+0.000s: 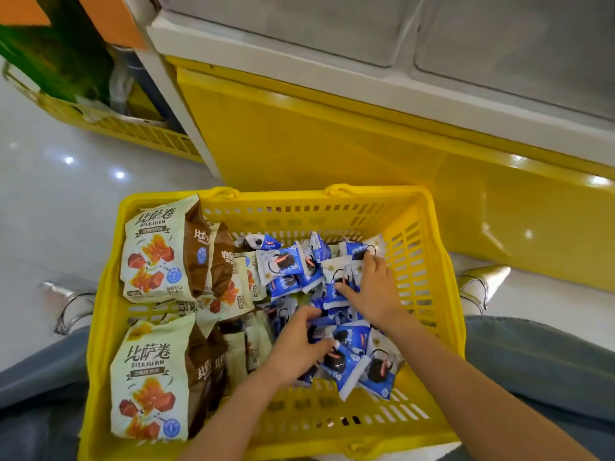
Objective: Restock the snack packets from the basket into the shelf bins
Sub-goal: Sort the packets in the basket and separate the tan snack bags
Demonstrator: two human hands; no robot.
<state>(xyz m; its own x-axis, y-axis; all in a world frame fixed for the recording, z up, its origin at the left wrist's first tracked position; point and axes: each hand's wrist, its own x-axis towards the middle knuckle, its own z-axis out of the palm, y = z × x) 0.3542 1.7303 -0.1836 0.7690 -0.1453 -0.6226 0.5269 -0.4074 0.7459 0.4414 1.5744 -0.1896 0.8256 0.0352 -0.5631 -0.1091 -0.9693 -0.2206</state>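
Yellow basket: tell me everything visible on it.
Yellow plastic basket, rectangular, open-topped, upright, with slotted walls and floor and a solid rim. It sits between the person's legs, before a yellow cabinet. Large cream snack bags fill its left side, small blue packets its right. The left hand and right hand reach inside, gripping those packets.

A glossy pale floor [50, 211] is recorded at left and lower right, with small bright light reflections [119, 175] noted on it. A shiny yellow cabinet front [316, 138], capped by a white ledge [332, 66], is seen across the upper middle and is bounded at left by a white upright [186, 111]. Beyond the upright, a low yellow slotted crate [133, 131] is set on the floor beneath an orange panel [113, 18].
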